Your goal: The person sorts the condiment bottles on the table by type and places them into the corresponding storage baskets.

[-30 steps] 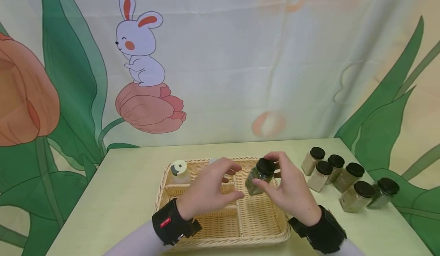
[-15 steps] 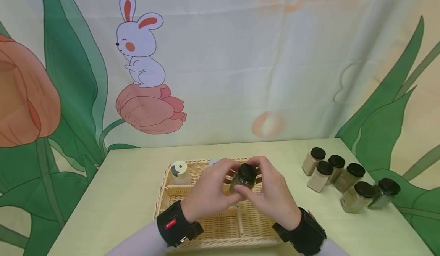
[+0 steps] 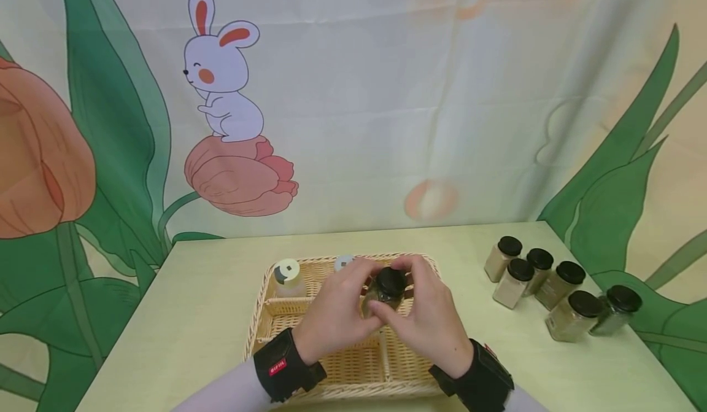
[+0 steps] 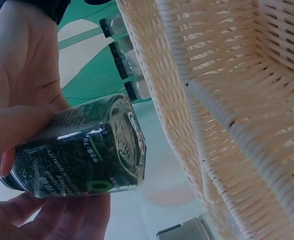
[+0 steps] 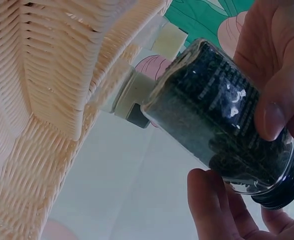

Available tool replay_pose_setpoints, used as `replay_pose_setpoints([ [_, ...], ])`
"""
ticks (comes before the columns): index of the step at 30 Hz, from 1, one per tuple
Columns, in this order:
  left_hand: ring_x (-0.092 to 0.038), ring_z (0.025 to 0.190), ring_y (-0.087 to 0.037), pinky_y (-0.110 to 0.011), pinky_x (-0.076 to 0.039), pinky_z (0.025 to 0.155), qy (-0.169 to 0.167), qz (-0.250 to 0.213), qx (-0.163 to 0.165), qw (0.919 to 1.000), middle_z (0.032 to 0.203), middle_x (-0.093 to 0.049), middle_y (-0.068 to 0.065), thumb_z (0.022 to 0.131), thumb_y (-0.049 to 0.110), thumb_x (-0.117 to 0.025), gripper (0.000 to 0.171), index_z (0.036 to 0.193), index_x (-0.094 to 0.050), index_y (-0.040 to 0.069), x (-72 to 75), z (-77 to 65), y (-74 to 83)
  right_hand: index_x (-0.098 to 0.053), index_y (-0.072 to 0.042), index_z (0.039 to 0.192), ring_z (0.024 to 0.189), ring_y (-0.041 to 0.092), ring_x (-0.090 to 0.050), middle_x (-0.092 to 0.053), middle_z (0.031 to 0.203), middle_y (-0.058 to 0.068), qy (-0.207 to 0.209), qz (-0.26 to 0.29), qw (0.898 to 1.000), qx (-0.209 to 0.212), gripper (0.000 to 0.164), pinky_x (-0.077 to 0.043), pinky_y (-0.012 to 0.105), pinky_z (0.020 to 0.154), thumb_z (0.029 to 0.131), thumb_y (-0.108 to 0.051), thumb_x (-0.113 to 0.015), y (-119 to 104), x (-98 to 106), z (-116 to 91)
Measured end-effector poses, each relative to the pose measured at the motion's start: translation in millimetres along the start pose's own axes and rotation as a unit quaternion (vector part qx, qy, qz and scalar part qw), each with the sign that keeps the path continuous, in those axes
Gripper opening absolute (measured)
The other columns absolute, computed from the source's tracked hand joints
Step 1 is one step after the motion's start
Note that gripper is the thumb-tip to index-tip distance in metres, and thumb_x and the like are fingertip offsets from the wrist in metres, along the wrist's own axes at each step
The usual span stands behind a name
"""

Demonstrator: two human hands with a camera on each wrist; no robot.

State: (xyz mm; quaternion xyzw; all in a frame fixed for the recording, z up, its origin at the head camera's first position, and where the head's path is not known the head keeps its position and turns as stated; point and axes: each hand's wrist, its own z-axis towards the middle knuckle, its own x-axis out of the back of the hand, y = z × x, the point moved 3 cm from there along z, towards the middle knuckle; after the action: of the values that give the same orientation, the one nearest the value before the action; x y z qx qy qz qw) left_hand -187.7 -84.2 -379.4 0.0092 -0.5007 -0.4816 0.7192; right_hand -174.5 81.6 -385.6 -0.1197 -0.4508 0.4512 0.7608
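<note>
Both hands hold a square glass spice jar point(image 3: 386, 290) of dark green dried herbs, its black lid up, over the wicker basket point(image 3: 414, 363). My left hand point(image 3: 338, 304) has its thumb and fingers about the jar's left side. From the right, my right hand point(image 3: 428, 320) grips it near the lid, thumb across the front. The left wrist view shows the jar point(image 4: 82, 150) from its base, printed label facing out. In the right wrist view, a thumb presses the glass of the jar point(image 5: 221, 115) and fingers lie beneath.
Two light-lidded jars, one with a cream lid point(image 3: 288, 271) and one with a bluish lid point(image 3: 343, 261), stand in the basket's back compartments. Several black-lidded spice jars point(image 3: 558, 286) stand on the table's right side. A printed curtain point(image 3: 353, 105) hangs behind the table.
My right hand has brought the herb jar left from over the basket's right compartment. My left hand has closed round it, and both have shifted slightly further left.
</note>
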Motion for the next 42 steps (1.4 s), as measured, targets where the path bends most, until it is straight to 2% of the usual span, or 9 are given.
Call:
replay_pose_setpoints([
  [5, -0.066, 0.104, -0.011, -0.028, -0.059, 0.085, 0.007, 0.004, -0.009, 0.9999, 0.117, -0.066, 0.002, 0.074, 0.009, -0.085, 0.058, 0.127, -0.061, 0.016, 0.1, -1.9, 1.6, -0.051, -0.011, 0.130, 0.097, 0.013, -0.061, -0.061, 0.121, 0.002, 0.002, -0.005, 1.000, 0.006, 0.070, -0.060, 0.029, 0.073, 0.077, -0.029, -0.093, -1.5, -1.2, -0.7],
  [13, -0.060, 0.090, -0.011, -0.023, -0.054, 0.075, 0.002, 0.000, -0.001, 1.0000, 0.112, -0.065, 0.004, 0.074, 0.008, -0.085, 0.057, 0.126, -0.061, 0.015, 0.3, -3.9, 0.8, -0.050, -0.010, 0.131, 0.096, 0.013, -0.062, -0.061, 0.121, 0.002, -0.012, 0.004, 1.000, 0.001, 0.070, -0.060, 0.028, 0.073, 0.078, -0.030, -0.093, -3.2, -1.6, -1.1],
  [19, -0.065, 0.099, -0.011, -0.028, -0.060, 0.079, 0.001, -0.019, -0.002, 0.9998, 0.114, -0.065, 0.002, 0.076, 0.010, -0.087, 0.056, 0.125, -0.061, 0.015, 2.7, -5.8, -1.6, -0.050, -0.010, 0.132, 0.098, 0.013, -0.063, -0.059, 0.124, 0.003, -0.029, 0.004, 1.000, 0.010, 0.069, -0.059, 0.024, 0.075, 0.080, -0.029, -0.091, -4.8, -1.6, -0.7],
  [26, -0.062, 0.096, -0.009, -0.028, -0.058, 0.077, 0.008, -0.019, -0.002, 0.9998, 0.113, -0.066, 0.003, 0.077, 0.017, -0.090, 0.056, 0.125, -0.061, 0.016, 7.5, -7.7, -5.1, -0.049, -0.010, 0.140, 0.110, 0.016, -0.062, -0.057, 0.131, 0.002, -0.062, 0.023, 0.996, 0.052, 0.069, -0.062, 0.030, 0.080, 0.084, -0.022, -0.088, -3.1, 0.6, -1.4],
  [33, -0.066, 0.103, -0.009, -0.025, -0.059, 0.083, 0.002, -0.024, 0.009, 0.9997, 0.115, -0.066, 0.003, 0.075, 0.017, -0.094, 0.062, 0.127, -0.060, 0.016, 10.9, -9.6, -10.0, -0.044, -0.015, 0.150, 0.115, 0.018, -0.063, -0.056, 0.140, 0.002, -0.097, 0.034, 0.991, 0.081, 0.073, -0.061, 0.027, 0.081, 0.089, -0.025, -0.084, -0.5, 3.5, -3.8],
  [38, -0.067, 0.106, -0.009, -0.026, -0.060, 0.086, -0.005, -0.030, 0.023, 0.9993, 0.117, -0.066, 0.004, 0.077, 0.015, -0.092, 0.061, 0.129, -0.059, 0.017, 14.2, -12.1, -12.4, -0.042, -0.018, 0.152, 0.113, 0.017, -0.065, -0.056, 0.141, 0.001, -0.110, 0.042, 0.989, 0.085, 0.075, -0.062, 0.030, 0.080, 0.089, -0.023, -0.083, 0.8, 4.7, -4.6],
  [42, -0.067, 0.107, -0.009, -0.025, -0.060, 0.087, -0.005, -0.034, 0.034, 0.9988, 0.117, -0.067, 0.004, 0.078, 0.014, -0.091, 0.059, 0.128, -0.059, 0.016, 18.6, -14.1, -15.5, -0.044, -0.016, 0.151, 0.112, 0.020, -0.067, -0.056, 0.141, 0.003, -0.112, 0.044, 0.989, 0.081, 0.075, -0.062, 0.030, 0.082, 0.088, -0.019, -0.084, 2.9, 5.3, -5.5],
])
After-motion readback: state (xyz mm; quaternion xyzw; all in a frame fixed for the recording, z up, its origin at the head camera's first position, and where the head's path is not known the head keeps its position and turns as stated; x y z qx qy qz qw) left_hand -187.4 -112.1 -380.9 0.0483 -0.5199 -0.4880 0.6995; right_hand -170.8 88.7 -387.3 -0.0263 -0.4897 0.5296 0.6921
